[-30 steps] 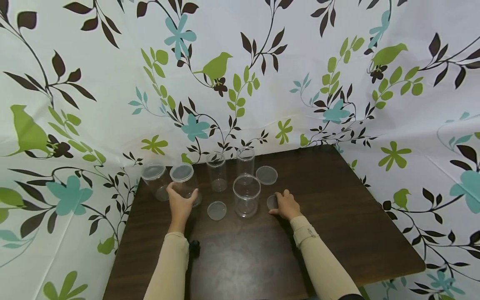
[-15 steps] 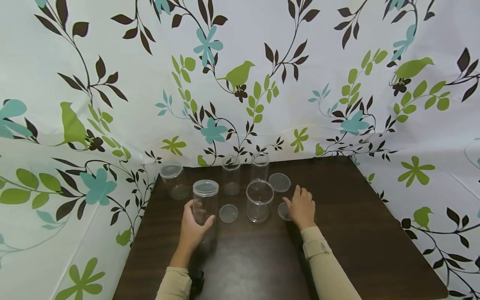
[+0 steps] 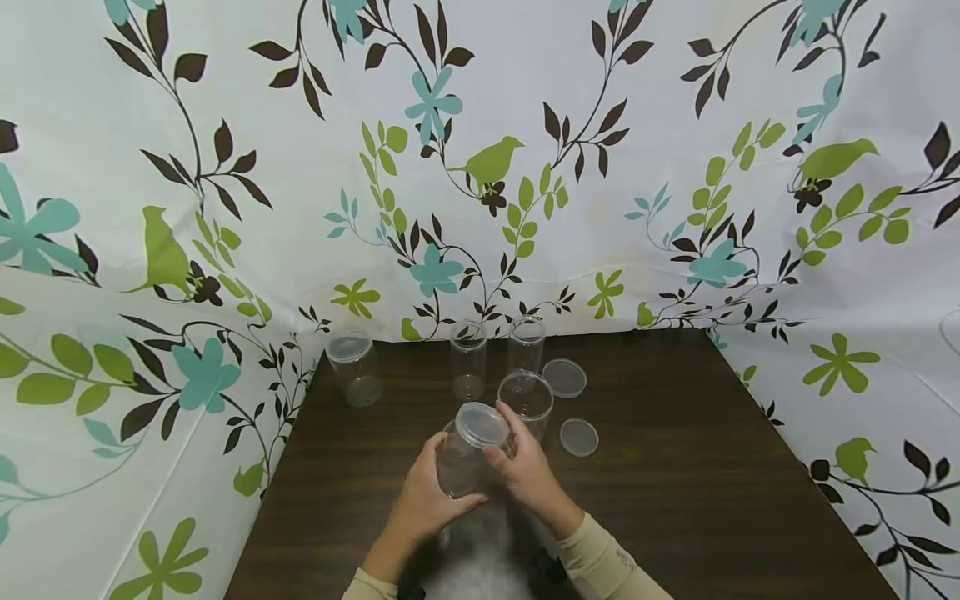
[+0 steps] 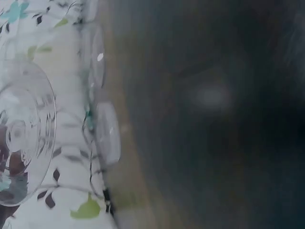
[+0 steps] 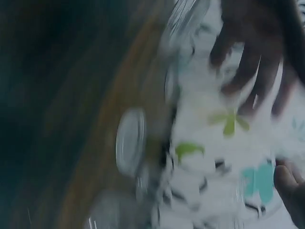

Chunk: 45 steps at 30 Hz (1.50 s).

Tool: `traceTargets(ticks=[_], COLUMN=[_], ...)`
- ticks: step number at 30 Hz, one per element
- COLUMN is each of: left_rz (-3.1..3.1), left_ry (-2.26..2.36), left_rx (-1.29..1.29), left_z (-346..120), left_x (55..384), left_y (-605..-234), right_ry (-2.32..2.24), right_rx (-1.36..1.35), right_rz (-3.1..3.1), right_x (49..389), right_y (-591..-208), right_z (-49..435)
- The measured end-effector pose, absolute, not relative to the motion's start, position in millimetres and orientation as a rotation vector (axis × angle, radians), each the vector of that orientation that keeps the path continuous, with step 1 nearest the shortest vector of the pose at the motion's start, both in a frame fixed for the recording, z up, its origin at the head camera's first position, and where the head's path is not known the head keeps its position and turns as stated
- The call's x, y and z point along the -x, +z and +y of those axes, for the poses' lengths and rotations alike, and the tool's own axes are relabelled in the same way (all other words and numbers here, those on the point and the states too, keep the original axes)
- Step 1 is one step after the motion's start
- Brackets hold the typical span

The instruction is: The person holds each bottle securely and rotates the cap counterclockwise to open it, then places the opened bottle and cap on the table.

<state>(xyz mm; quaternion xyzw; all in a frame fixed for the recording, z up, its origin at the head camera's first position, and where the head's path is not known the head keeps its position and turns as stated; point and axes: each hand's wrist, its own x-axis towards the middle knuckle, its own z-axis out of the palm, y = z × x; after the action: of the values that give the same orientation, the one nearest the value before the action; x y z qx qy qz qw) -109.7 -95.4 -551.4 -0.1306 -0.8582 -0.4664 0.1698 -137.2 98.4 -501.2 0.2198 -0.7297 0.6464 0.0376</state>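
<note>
In the head view my left hand point(image 3: 429, 497) grips a clear lidded jar point(image 3: 459, 468), raised and tilted over the near part of the table. A translucent round lid point(image 3: 482, 423) sits on top of it. My right hand point(image 3: 534, 473) is at the lid's right side, index finger and thumb reaching around its edge. Blurred in the right wrist view, the fingers point(image 5: 257, 71) of that hand look spread, with the thumb apart. The clear round end of a jar point(image 4: 26, 133) fills the left side of the left wrist view.
Another lidded jar point(image 3: 356, 371) stands at the back left. Two tall lidless jars point(image 3: 468, 362) stand near the wall, and a wider open jar point(image 3: 528, 400) is behind my right hand. Two loose lids point(image 3: 564, 378) lie right of them on the dark table point(image 3: 675, 500).
My left hand has lifted the lidded jar from the back left and brought it right and nearer. My right hand has left the small loose lid and come to this jar's lid.
</note>
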Motion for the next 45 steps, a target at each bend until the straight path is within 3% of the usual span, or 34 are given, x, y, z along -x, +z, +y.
traceTargets(ticks=[7, 17, 20, 27, 30, 39, 45], left_rz=[-2.476, -2.540, -2.591, -2.579, -2.523, -2.415, -2.407], left_ry=[-1.182, -1.282, -1.355, -1.874, -2.063, -2.278, -2.197], left_rx=[0.364, 0.573, 0.645, 0.936, 1.009, 1.033, 0.940], left_z=[-85, -99, -102, -105, -104, -103, -106], left_x=[107, 118, 119, 119, 119, 118, 123], left_y=[-551, -541, -537, -537, -539, -542, -543], right_ry=[2.404, 2.499, 2.525, 2.665, 2.658, 2.706, 2.676], right_rx=[-0.494, -0.413, -0.503, -1.168, -1.321, -1.382, -1.232], right_rz=[-2.030, -1.990, -1.941, -1.763, -1.789, -1.809, -1.862], right_x=[139, 139, 141, 157, 163, 167, 166], right_y=[-504, -499, -501, -512, -516, -523, -523], right_z=[81, 79, 81, 99, 105, 110, 114])
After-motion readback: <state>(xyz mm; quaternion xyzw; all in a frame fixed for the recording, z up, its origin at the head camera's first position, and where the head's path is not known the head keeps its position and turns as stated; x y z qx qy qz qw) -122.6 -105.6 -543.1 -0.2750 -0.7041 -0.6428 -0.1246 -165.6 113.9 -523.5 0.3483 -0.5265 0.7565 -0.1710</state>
